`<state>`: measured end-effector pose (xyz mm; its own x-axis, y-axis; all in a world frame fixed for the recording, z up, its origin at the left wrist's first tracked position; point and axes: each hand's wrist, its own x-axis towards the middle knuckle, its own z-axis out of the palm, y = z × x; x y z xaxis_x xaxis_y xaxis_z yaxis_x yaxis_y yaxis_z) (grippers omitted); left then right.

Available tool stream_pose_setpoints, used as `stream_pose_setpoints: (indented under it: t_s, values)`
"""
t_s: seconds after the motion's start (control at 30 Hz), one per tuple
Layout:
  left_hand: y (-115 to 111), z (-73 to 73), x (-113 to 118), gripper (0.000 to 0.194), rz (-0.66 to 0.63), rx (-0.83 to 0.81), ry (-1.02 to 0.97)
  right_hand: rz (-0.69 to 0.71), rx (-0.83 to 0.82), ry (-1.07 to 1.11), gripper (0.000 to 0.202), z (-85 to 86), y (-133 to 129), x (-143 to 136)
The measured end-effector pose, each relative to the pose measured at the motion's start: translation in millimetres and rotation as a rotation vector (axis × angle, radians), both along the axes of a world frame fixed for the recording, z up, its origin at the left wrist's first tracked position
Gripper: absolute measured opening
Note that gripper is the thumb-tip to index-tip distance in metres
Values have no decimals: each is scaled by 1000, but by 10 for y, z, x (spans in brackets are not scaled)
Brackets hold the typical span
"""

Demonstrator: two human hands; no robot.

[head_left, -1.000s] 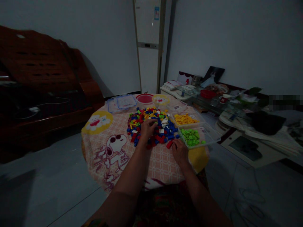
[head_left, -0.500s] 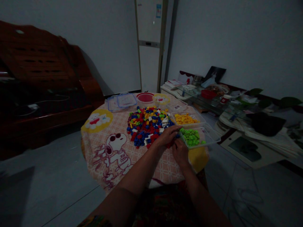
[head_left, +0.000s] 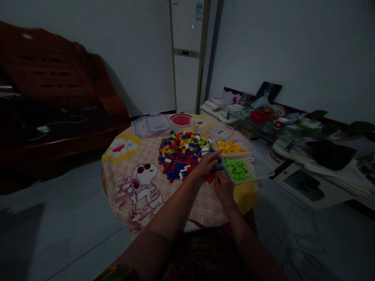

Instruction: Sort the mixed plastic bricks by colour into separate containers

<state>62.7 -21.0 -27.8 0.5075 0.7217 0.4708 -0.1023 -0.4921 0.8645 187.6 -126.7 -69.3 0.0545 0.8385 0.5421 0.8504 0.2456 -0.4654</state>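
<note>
A mixed pile of small coloured bricks (head_left: 183,154) lies on the patterned tablecloth (head_left: 202,207). My left hand (head_left: 206,163) reaches over the pile's right edge, its fingers stretched out toward the trays, with nothing visible in them. Close to its right, my right hand (head_left: 224,184) rests by a few blue and red bricks, beside the tray of green bricks (head_left: 238,169); its fingertips are bent and too dark to make out what they touch. Behind that tray stands another with yellow bricks (head_left: 230,147).
Clear lids with blue edges (head_left: 158,123) and a red round container (head_left: 181,120) are at the table's back. To the right, a cluttered glass shelf (head_left: 263,128) holds papers, a red bowl and a cup. A wooden bench (head_left: 55,89) stands at the left.
My left hand has lifted slightly and its fingers have spread apart, uncovering blue bricks between the hands. My right hand is almost where it was. The view has shifted a little.
</note>
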Motion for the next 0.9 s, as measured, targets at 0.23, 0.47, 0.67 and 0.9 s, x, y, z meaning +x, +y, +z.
stream_pose_setpoints:
  t_s: [0.23,0.47,0.67,0.9]
  values:
    - [158,91,-448,38,429,-64,44,3,-4,38,30,32,-12,-14]
    - [224,205,-969,34,953,-74,353,12,11,50,30,21,-14,-15]
    - [265,157,-1353,37,1249,-103,550,13,8,42,29,29,-16,-17]
    - [247,127,-1350,35,1221,-149,799,15,12,63,29,40,-14,-26]
